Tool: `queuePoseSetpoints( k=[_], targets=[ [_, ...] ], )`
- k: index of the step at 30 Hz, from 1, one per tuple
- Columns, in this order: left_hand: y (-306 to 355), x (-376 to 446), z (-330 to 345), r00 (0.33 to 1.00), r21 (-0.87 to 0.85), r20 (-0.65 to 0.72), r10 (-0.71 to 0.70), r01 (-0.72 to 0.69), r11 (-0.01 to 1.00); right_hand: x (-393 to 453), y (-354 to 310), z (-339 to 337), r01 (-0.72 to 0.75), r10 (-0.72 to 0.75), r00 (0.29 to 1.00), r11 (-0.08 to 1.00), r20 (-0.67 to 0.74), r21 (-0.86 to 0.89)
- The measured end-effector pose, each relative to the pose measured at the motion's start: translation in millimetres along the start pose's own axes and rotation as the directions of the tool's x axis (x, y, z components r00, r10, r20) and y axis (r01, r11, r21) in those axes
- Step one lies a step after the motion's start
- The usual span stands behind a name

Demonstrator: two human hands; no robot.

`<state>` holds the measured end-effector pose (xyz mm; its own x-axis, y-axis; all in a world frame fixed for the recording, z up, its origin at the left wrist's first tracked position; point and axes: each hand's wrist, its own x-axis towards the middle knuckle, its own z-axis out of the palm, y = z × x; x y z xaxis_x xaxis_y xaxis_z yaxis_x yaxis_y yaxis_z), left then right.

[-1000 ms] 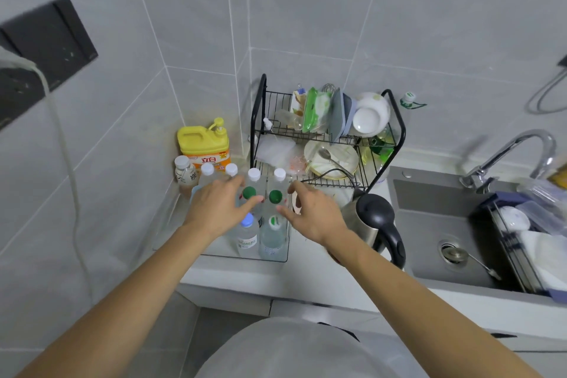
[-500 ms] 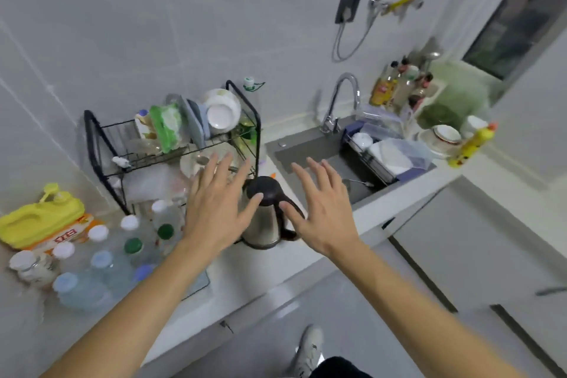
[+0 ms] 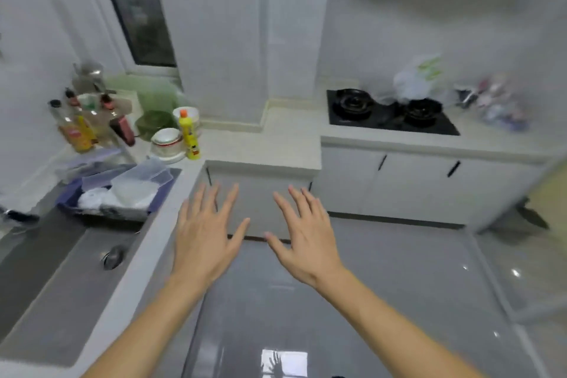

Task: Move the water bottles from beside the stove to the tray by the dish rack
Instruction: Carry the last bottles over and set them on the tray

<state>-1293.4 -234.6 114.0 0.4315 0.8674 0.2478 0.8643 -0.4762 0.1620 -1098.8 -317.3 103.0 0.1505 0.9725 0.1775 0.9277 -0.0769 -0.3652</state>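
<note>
- Grey-tiled kitchen, white counter [image 3: 276,138] wrapping the corner, black stove [image 3: 389,113] at right.
- Blurred cluster, possibly water bottles [image 3: 500,107], just right of stove; hard to tell.
- Left hand [image 3: 204,239] and right hand [image 3: 306,239] spread flat, fingers wide, holding nothing, above floor.
- Sink [image 3: 61,261] at left.

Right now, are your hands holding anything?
Left hand: open, fingers spread, holding nothing.
Right hand: open, fingers spread, holding nothing.

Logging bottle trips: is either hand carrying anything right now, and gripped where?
Nothing is held. The left hand and right hand are both empty, fingers spread, above the floor.
</note>
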Motion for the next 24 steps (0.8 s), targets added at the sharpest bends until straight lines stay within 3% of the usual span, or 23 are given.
queuePoseSetpoints(
  k=[8,18,24],
  targets=[
    [234.3,168.0,73.6,0.957,-0.170,0.021,0.291,-0.283,0.944,48.9,248.3,-124.8,-0.286,0.260,0.952,0.943,-0.163,-0.171],
    [417.5,374.0,162.6,0.852,-0.216,-0.006,0.523,-0.512,0.832,116.6,474.1,-177.8,-0.550,0.503,0.816,0.827,-0.285,-0.115],
    [530.9,500.0,192.1,0.764,-0.233,-0.020,0.645,-0.631,0.740,170.6,584.2,-228.8,-0.679,0.629,0.686,0.734,-0.366,-0.011]
  ],
)
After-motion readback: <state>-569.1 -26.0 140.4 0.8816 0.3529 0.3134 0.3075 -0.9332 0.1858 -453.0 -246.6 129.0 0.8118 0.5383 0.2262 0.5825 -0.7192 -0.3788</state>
